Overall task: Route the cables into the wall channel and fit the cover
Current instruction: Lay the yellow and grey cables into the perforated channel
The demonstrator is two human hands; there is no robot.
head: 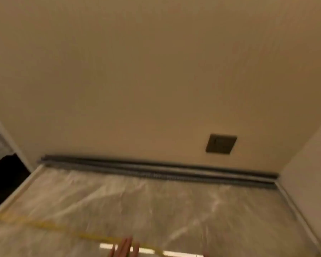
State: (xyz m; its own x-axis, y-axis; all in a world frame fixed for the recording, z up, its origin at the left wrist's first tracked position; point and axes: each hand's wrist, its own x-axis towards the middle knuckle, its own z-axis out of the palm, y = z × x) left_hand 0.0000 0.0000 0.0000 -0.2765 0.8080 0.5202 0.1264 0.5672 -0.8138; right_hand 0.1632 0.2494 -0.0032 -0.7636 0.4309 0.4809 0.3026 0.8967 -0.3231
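A long dark grey channel (156, 169) runs along the foot of the beige wall, from the left corner to the right corner. It shows as parallel dark strips; blur hides whether a cover is on it. A thin yellow cable-like line (50, 226) crosses the marble floor in front, from the left edge toward the bottom right. The straight fingers of my left hand (125, 247) rise from the bottom edge, touching nothing that I can make out. A skin-coloured sliver (205, 254) at the bottom edge may be my right hand.
A dark square socket plate (221, 144) sits on the wall above the channel's right part. A side wall (308, 164) closes the right. A dark opening (6, 179) lies at the left. The glossy marble floor (137, 201) reflects a ceiling light.
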